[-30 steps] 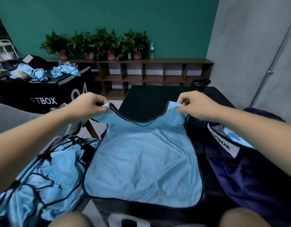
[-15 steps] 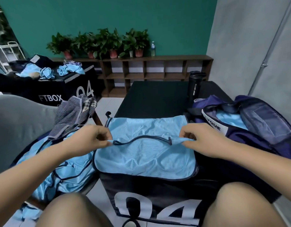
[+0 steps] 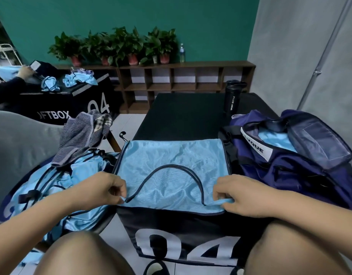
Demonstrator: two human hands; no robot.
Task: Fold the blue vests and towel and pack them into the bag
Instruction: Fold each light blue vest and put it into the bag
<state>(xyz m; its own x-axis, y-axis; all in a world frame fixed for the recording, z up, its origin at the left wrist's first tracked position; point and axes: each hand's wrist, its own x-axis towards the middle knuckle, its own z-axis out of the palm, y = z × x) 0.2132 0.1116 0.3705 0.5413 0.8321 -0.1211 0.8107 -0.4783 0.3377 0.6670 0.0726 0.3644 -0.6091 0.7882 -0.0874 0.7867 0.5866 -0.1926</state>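
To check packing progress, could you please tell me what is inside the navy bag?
Inside the navy bag, light blue fabric shows through the open top, likely a packed vest; anything beneath it is covered.

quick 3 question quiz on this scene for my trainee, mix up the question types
1. True or false: the left hand and the right hand both pinch the near edge of the vest.
2. The bag lies: A) left of the vest, B) right of the vest, C) on the shelf.
3. What lies on top of the heap of vests at the left?

Key: 1 true; 2 B; 3 the striped towel.
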